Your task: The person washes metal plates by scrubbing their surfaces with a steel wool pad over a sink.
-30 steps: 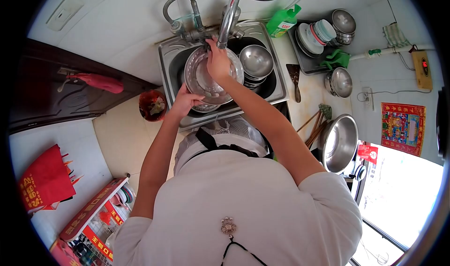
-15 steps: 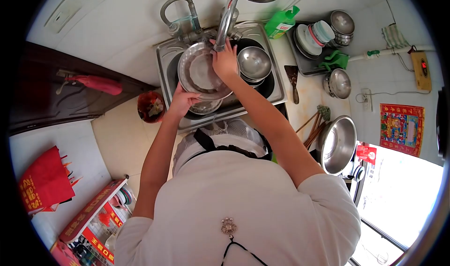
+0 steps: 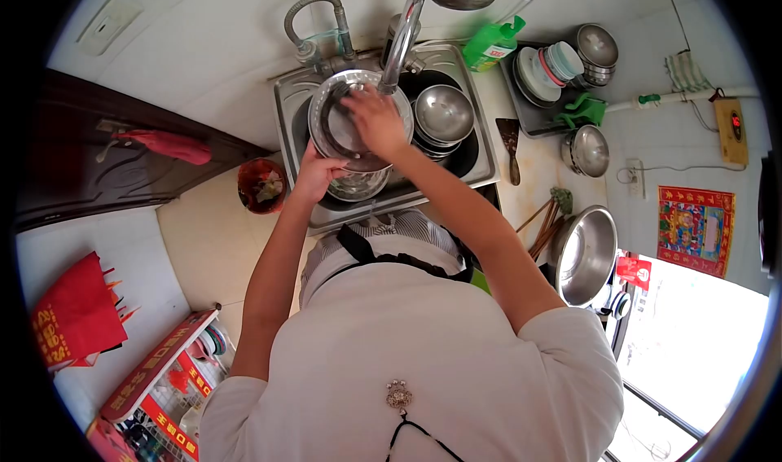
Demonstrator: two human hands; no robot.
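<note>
A round metal basin [image 3: 332,120] is tilted over the left part of the double sink [image 3: 485,128], beside the curved faucet [image 3: 405,43]. My left hand [image 3: 318,173] grips its lower left rim. Inside the basin is my right hand [image 3: 375,118], fingers spread and slightly blurred; whether its fingertips touch the metal is hard to tell. Beneath the held basin another metal vessel [image 3: 358,187] shows in the sink. Stacked metal bowls [image 3: 445,113] stand in the right part of the sink.
Right of the sink lie a spatula [image 3: 511,148], a green bottle [image 3: 494,45], a tray [image 3: 542,122] with dishes, metal bowls [image 3: 588,150], chopsticks [image 3: 547,232] and a large basin [image 3: 586,258]. A red bin [image 3: 262,187] stands on the floor at left.
My right hand has moved from the basin's right rim, near the faucet, leftward over its inside. The left hand keeps hold of the rim. The view has shifted slightly.
</note>
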